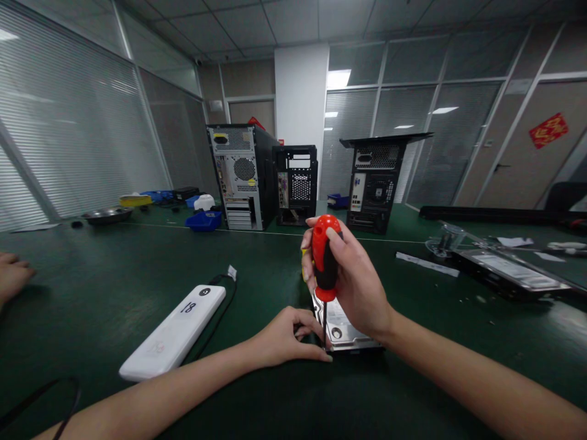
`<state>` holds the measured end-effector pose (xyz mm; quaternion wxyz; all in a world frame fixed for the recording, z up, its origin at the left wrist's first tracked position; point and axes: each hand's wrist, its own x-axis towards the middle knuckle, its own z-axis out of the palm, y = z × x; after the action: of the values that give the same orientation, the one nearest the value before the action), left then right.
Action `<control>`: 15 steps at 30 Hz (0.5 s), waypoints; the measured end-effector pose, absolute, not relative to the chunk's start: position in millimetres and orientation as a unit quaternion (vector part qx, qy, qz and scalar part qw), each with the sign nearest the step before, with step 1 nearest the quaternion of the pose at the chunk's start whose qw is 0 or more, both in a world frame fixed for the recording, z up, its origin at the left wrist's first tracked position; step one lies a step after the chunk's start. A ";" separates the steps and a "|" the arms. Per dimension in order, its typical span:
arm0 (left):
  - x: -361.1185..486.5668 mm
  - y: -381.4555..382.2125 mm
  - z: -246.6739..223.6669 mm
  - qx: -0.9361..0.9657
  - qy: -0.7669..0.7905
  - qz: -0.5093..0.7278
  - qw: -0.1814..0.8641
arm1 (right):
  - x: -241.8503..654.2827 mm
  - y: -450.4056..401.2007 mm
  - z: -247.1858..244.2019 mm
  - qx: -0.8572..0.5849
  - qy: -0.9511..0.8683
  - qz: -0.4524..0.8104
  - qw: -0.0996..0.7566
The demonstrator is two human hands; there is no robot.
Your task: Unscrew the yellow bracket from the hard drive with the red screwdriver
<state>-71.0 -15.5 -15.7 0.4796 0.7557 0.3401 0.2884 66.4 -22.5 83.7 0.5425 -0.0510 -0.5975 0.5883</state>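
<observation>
Green table (pixel 261 256): it runs the full width and carries all the gear; a firm, flat base to press down against.
Computer cases: three at the far side; the tall one (pixel 268 183) left of centre, the smaller open one (pixel 310 183) just right of it, the lidded one (pixel 373 183) further right; all well apart from the hands.
White power bank (pixel 174 336): near left, its cable curling beside it; a snag risk if the left forearm swings wide.
Right hand (pixel 367 299): closed round the screwdriver, fingers wrapped on the grip, thumb up near the top; best to turn from the wrist and keep the push straight down the shaft.
Left hand (pixel 285 337): low at the drive's near left corner, thumb and fingertips drawn in around the tip; whether they pinch anything, I cannot tell; they do well to brace the corner and keep skin out from under the blade.
Hard drive (pixel 351 336): flat on the near part of the table, right of centre, partly under the right hand; it needs holding still, as it could skid under torque.
Screwdriver (pixel 326 263): red and black handle, close to upright; any lean could let it slip.
Shaft (pixel 324 321): down at that corner; the tip's seating is hidden, so feel for full contact, then turn slowly.
</observation>
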 end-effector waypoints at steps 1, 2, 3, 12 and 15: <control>-70.8 -15.8 -14.6 0.755 0.342 0.286 0.480 | 66.2 -22.9 83.8 -0.042 -0.597 0.590 0.542; -70.8 -16.0 -13.8 0.756 0.342 0.285 0.481 | 66.2 -23.0 83.7 -0.037 -0.597 0.591 0.542; -70.9 -16.1 -13.4 0.757 0.341 0.284 0.481 | 66.3 -23.1 83.6 -0.038 -0.596 0.591 0.543; -71.8 -15.1 -16.5 0.759 0.346 0.281 0.475 | 68.1 -24.5 81.8 -0.090 -0.600 0.576 0.547; -71.6 -15.1 -17.0 0.763 0.341 0.285 0.469 | 67.8 -25.6 82.7 -0.060 -0.590 0.594 0.544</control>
<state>-71.6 -15.1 -17.0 0.4689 0.7634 0.3410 0.2848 67.8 -25.6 82.7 0.5435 -0.0602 -0.5899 0.5941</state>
